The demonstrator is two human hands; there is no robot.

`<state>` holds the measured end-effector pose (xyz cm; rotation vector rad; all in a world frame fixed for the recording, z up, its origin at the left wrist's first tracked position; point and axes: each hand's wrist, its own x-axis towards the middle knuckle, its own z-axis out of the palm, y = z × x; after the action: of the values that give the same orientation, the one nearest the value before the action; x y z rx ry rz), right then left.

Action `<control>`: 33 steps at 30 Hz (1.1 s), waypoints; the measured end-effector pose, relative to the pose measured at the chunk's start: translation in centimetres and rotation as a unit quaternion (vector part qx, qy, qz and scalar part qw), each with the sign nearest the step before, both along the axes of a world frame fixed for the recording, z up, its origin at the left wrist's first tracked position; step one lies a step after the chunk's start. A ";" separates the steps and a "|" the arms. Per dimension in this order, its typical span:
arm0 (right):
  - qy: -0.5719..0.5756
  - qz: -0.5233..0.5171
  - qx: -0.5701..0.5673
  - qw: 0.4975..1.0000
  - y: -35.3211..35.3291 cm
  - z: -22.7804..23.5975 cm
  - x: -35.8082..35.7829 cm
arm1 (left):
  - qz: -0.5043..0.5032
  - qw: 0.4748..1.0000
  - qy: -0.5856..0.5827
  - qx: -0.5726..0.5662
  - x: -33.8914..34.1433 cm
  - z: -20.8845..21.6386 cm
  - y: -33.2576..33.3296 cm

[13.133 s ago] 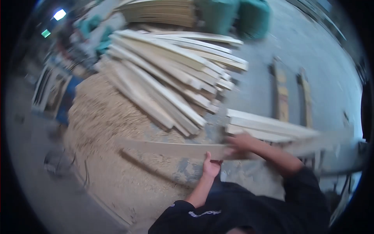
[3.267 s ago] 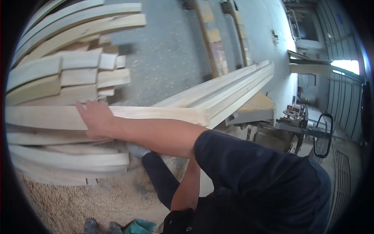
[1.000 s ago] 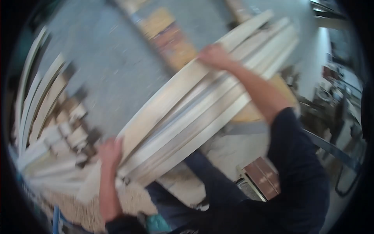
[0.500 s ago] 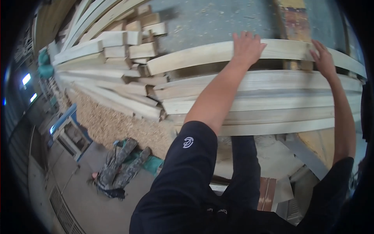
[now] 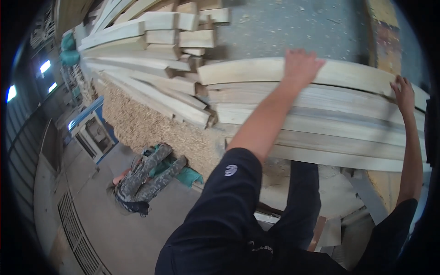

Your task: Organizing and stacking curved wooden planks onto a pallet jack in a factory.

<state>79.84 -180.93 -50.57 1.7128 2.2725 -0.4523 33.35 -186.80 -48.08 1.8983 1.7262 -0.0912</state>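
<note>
A long pale wooden board (image 5: 252,70) is at the far side of a row of similar boards (image 5: 256,96), lying close against them. My left hand (image 5: 302,68) rests across this far board, its fingers bent over the far edge. Farther right, my right hand (image 5: 403,94) holds the same board near its right-hand part, fingers curled at the edge. The undersides of the fingers are hidden. The boards lie side by side, their left ends slightly uneven.
Stacked timber pieces (image 5: 160,36) are on the left, beside a heap of wood shavings (image 5: 137,119). A person in camouflage clothing (image 5: 149,181) is at lower left near a blue-framed machine (image 5: 94,133). A paint-worn wooden beam (image 5: 387,34) lies beyond the boards.
The far board has come toward me, narrowing the gap to the row, with both hands still on it. The view has shifted, so the scene appears farther right.
</note>
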 end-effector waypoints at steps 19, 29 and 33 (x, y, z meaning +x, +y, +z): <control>0.190 -0.047 -0.023 0.980 -21.4 7.1 -27.7 | 0.589 0.773 -0.166 0.165 -32.9 2.9 -24.1; 0.355 -0.210 -0.389 0.824 -33.9 14.2 -68.3 | 0.788 0.461 -0.408 -0.002 -54.9 -7.8 -28.4; 0.406 -0.077 -0.247 0.876 -31.1 15.6 -74.4 | 0.778 0.417 -0.467 -0.047 -55.1 -8.8 -21.4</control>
<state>5.41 -211.98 -34.94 1.5834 2.1531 -1.9049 -21.75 -208.16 -56.83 -0.4968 1.6763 1.2382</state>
